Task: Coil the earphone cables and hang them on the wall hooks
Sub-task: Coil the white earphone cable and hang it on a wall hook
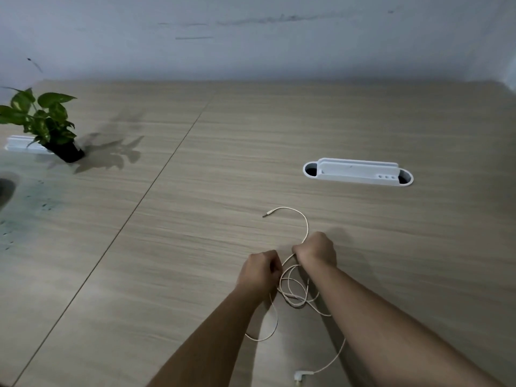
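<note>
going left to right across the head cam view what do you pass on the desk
potted plant → left hand → right hand → white cable grommet. The earphone cable runs between and around both hands, so it has no clear place in the order.

On the light wood-grain desk (223,163), the thin white earphone cable (293,286) lies just before the white oval cable grommet (357,172) — the potted green leafy plant (44,121) far left of it.
</note>
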Available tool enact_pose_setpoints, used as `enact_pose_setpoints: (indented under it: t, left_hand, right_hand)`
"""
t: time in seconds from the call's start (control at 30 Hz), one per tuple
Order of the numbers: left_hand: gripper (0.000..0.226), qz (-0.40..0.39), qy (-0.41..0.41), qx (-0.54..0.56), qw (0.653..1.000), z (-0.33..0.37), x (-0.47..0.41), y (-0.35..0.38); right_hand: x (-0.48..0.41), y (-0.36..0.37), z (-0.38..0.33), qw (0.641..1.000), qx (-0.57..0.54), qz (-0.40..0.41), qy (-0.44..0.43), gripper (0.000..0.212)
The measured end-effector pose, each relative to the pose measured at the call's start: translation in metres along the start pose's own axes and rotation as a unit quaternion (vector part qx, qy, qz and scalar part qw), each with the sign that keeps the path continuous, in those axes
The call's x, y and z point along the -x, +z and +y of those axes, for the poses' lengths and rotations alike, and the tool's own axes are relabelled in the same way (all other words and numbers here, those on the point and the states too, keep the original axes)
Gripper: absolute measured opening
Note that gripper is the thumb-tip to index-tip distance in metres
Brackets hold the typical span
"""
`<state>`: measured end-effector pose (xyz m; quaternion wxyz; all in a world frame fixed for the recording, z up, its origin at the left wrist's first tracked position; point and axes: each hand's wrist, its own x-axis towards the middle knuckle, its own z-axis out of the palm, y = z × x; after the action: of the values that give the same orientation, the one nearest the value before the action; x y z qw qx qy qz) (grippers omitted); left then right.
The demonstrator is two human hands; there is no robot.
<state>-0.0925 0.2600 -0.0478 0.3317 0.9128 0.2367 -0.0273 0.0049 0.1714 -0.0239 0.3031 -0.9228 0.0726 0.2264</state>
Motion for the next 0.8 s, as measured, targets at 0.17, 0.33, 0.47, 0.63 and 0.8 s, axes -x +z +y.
enact_pose_setpoints:
  t: [0.17,0.33,0.47,0.63,0.8]
  left_hand:
    - [0.006,0.001,0.003,0.023,1.0,0.002,0.002,-0.001]
    - [0.004,0.05,-0.032,0.051,0.997,0.002,0.004,-0.004]
    - [0.02,0.119,-0.007,0.024,0.993,0.004,0.0,-0.01]
    - [0.06,0.162,0.026,-0.1,0.981,0.028,-0.01,-0.028]
    - [0.025,0.047,0.043,-0.072,0.995,0.072,-0.021,-0.053]
  right_hand:
    - [-0.002,-0.003,0.005,0.998,0.05,0.023,-0.02,0.027]
    - [-0.002,-0.01,0.015,0.996,0.073,0.025,-0.044,0.024]
    - [-0.003,-0.025,0.017,0.992,0.032,0.024,-0.123,0.013]
    - [0.001,-0.059,0.006,0.946,-0.05,-0.059,-0.315,0.021]
    - [0.02,-0.109,-0.011,0.908,-0.066,-0.064,-0.408,0.014]
